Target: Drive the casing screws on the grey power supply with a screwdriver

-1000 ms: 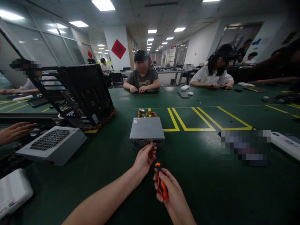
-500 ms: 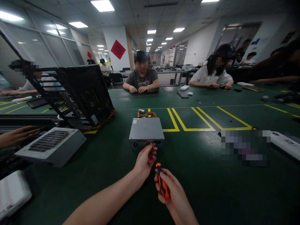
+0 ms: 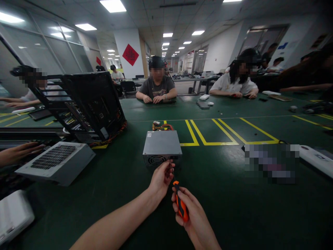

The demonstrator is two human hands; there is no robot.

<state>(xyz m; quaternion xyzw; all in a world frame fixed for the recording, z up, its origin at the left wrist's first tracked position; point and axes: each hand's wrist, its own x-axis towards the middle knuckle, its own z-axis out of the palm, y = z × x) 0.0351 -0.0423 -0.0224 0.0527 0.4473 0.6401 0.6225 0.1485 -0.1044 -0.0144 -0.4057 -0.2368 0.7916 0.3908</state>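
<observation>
A grey metal power supply (image 3: 162,142) sits on the green table, its fan grille facing me and a bundle of coloured cables (image 3: 162,127) behind it. My right hand (image 3: 191,210) is wrapped round the orange and black handle of a screwdriver (image 3: 181,205), whose shaft points toward the power supply. The fingers of my left hand (image 3: 162,177) are pinched near the shaft's tip, close to the lower front of the power supply. Whether they grip the tip or a small part there is too small to tell.
An open black computer case (image 3: 96,104) stands at the left, with a second power supply (image 3: 56,161) before it. Another person's hand (image 3: 20,152) is beside that. White power strip (image 3: 316,159) at right. People sit across the table.
</observation>
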